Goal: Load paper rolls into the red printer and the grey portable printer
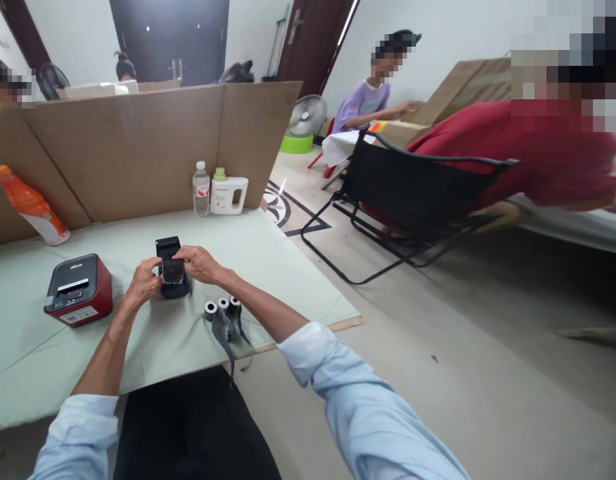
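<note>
On the pale green tabletop (268, 267) lies a black handheld device (174, 291), which looks like a small receipt printer or card terminal. My left hand (145, 280) is closed at its left side, fingertips pinching the edge. From the other side my right hand (202, 263) grips it, with bent fingers over its upper right part. A dark, shiny panel (173, 271) shows between both hands; I cannot tell if it is loose or attached. Several small grey paper rolls (223, 309) stand near my right forearm, their loose ends trailing over the front edge.
A red and black box-shaped printer (79, 290) stands at left. An orange bottle (32, 207), a clear water bottle (201, 190) and a white jug (229, 195) stand by the cardboard screen (153, 147). At right, a person in red sits in a black folding chair (413, 187).
</note>
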`<action>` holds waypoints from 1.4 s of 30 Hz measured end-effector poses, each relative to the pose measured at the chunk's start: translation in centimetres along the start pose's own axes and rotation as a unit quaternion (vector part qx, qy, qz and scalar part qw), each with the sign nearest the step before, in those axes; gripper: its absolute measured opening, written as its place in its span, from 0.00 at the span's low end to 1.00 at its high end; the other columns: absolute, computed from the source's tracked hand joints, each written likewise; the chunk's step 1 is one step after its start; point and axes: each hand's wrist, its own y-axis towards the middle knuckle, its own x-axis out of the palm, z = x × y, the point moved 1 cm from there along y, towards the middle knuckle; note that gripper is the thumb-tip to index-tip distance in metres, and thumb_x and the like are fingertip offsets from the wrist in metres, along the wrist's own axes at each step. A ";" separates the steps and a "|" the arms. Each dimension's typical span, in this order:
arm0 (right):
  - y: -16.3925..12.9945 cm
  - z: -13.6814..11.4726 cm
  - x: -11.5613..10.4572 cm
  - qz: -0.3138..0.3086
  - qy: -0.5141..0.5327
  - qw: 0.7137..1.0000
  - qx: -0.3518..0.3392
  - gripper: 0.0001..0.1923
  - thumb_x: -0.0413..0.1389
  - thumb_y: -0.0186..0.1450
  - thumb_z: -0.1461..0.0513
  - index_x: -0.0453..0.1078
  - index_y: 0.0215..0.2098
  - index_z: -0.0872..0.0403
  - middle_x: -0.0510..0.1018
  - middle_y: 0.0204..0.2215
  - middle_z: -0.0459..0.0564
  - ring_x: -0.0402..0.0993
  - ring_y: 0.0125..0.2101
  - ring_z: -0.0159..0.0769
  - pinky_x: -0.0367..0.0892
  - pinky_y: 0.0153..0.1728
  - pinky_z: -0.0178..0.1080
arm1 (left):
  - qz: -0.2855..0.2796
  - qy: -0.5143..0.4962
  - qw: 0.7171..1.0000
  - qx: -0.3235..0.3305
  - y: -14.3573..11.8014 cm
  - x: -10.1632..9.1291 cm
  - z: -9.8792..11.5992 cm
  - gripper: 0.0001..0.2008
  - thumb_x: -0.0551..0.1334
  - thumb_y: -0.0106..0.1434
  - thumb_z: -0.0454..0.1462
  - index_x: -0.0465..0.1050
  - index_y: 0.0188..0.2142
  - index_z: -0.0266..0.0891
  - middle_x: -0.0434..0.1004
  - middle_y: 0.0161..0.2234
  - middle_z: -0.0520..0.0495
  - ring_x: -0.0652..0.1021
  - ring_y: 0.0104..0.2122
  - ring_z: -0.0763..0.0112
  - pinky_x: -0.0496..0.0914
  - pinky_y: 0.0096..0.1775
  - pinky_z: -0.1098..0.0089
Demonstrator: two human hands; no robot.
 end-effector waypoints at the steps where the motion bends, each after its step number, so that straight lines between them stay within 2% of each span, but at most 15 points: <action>1: 0.5 -0.1 -0.2 0.009 0.041 0.999 -0.002 0.21 0.52 0.63 0.72 0.84 0.44 0.51 0.82 0.41 0.49 0.77 0.41 0.37 0.70 0.44 0.37 | -0.002 -0.012 1.000 -0.016 0.0 -0.1 0.2 0.14 0.67 0.56 0.37 0.83 0.43 0.39 0.83 0.40 0.46 0.79 0.43 0.59 0.75 0.44 0.67; 4: 1.0 -0.2 -1.4 0.036 0.166 0.985 -0.009 0.15 0.53 0.66 0.67 0.83 0.41 0.54 0.81 0.35 0.48 0.76 0.37 0.35 0.70 0.40 0.34 | 0.005 -0.026 0.999 -0.032 -0.1 -0.4 1.1 0.13 0.67 0.56 0.38 0.82 0.41 0.38 0.83 0.37 0.47 0.80 0.41 0.60 0.74 0.41 0.69; 6: 0.4 -0.1 -2.4 0.051 0.236 0.971 0.002 0.13 0.56 0.68 0.59 0.82 0.40 0.56 0.80 0.31 0.47 0.75 0.32 0.33 0.70 0.34 0.33 | 0.014 -0.012 1.000 -0.021 0.0 -0.6 2.0 0.10 0.64 0.60 0.39 0.81 0.39 0.38 0.83 0.38 0.46 0.79 0.40 0.62 0.73 0.41 0.69; 10: -2.7 0.8 -4.4 0.109 0.338 0.931 0.077 0.26 0.64 0.61 0.42 0.80 0.35 0.57 0.80 0.26 0.48 0.74 0.26 0.33 0.71 0.28 0.34 | 0.019 0.066 0.998 0.005 0.6 -0.2 4.3 0.12 0.61 0.64 0.40 0.80 0.43 0.41 0.83 0.43 0.46 0.79 0.40 0.62 0.73 0.43 0.66; 13: -4.7 1.5 -5.1 0.162 0.388 0.897 0.135 0.32 0.69 0.52 0.37 0.79 0.30 0.57 0.81 0.24 0.51 0.76 0.25 0.35 0.74 0.27 0.36 | -0.002 0.121 0.992 0.045 1.5 0.8 5.6 0.16 0.65 0.58 0.36 0.80 0.47 0.42 0.82 0.47 0.44 0.78 0.46 0.57 0.71 0.50 0.63; 17: -5.8 1.5 -5.7 0.191 0.423 0.870 0.164 0.33 0.72 0.46 0.36 0.77 0.27 0.57 0.81 0.23 0.51 0.78 0.26 0.36 0.76 0.28 0.38 | -0.050 0.141 0.987 0.063 2.3 2.1 6.5 0.11 0.63 0.57 0.33 0.81 0.39 0.38 0.82 0.41 0.42 0.79 0.43 0.58 0.70 0.48 0.63; 21: -7.4 1.7 -7.2 0.219 0.421 0.864 0.168 0.30 0.73 0.48 0.39 0.79 0.31 0.57 0.81 0.24 0.50 0.79 0.27 0.37 0.75 0.28 0.38 | -0.087 0.059 0.992 0.063 2.4 2.5 7.4 0.11 0.63 0.57 0.35 0.82 0.37 0.37 0.80 0.35 0.47 0.77 0.36 0.64 0.69 0.40 0.68; 24: -10.2 2.3 -8.7 0.257 0.412 0.855 0.184 0.27 0.74 0.48 0.44 0.80 0.33 0.56 0.82 0.26 0.50 0.79 0.28 0.37 0.75 0.28 0.38 | -0.119 0.003 0.992 0.044 2.6 3.0 8.2 0.15 0.63 0.56 0.37 0.83 0.41 0.36 0.79 0.31 0.51 0.73 0.31 0.69 0.66 0.35 0.71; 28: -15.0 3.3 -9.9 0.317 0.388 0.834 0.233 0.22 0.73 0.48 0.49 0.79 0.30 0.56 0.82 0.26 0.50 0.77 0.27 0.36 0.73 0.29 0.38 | -0.150 -0.007 0.986 0.068 3.2 4.6 9.6 0.16 0.63 0.55 0.38 0.83 0.41 0.36 0.78 0.30 0.52 0.70 0.28 0.71 0.64 0.33 0.72; 30: -17.2 3.6 -10.0 0.327 0.369 0.833 0.251 0.19 0.72 0.49 0.50 0.79 0.29 0.56 0.81 0.26 0.49 0.77 0.27 0.36 0.73 0.30 0.39 | -0.161 -0.001 0.984 0.083 3.5 5.5 10.2 0.16 0.63 0.55 0.38 0.83 0.41 0.35 0.78 0.30 0.52 0.70 0.28 0.72 0.64 0.33 0.72; 36: -22.2 3.7 -9.4 0.305 0.284 0.860 0.294 0.15 0.67 0.53 0.53 0.78 0.31 0.56 0.82 0.27 0.51 0.76 0.30 0.38 0.73 0.34 0.42 | -0.198 0.044 0.974 0.103 4.2 8.0 11.6 0.16 0.64 0.54 0.36 0.83 0.42 0.36 0.78 0.28 0.52 0.73 0.29 0.70 0.67 0.35 0.70; 42: -26.3 3.1 -8.6 0.271 0.225 0.881 0.315 0.14 0.62 0.58 0.52 0.78 0.30 0.56 0.80 0.28 0.49 0.73 0.31 0.38 0.67 0.35 0.40 | -0.275 0.066 0.952 0.118 5.3 11.1 12.9 0.18 0.64 0.54 0.34 0.84 0.44 0.37 0.84 0.36 0.48 0.78 0.34 0.67 0.72 0.40 0.69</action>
